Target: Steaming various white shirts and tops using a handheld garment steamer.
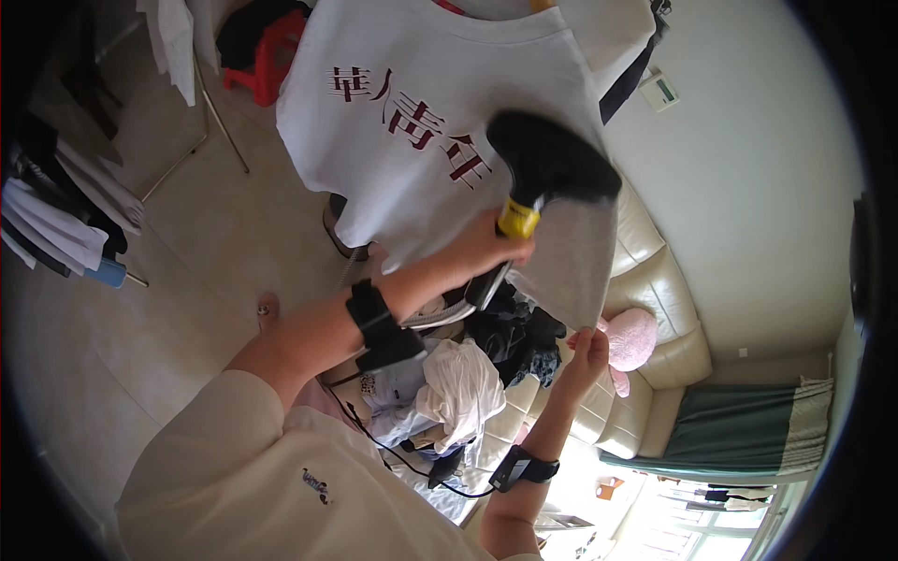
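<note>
A white shirt (435, 42) with dark red writing hangs at the top, its lower part spread toward me. My left hand (491, 245) grips the handle of a garment steamer, whose black head (561, 161) lies over the shirt's right part. Below that head, a yellow band (519, 219) circles the steamer's neck. A pale hose (442, 315) runs from the handle's lower end. The thumb and fingers of my right hand (589, 350) pinch the lower tip of a greyish-white part of the shirt (572, 259), pulling it taut.
Heaped clothes (459, 393) lie below my arms, beside a cream leather sofa (645, 259) bearing a pink plush toy (631, 340). A black cable (400, 456) runs to my right wrist device. At left are a red stool (263, 70) and a rack with hanging clothes (56, 224).
</note>
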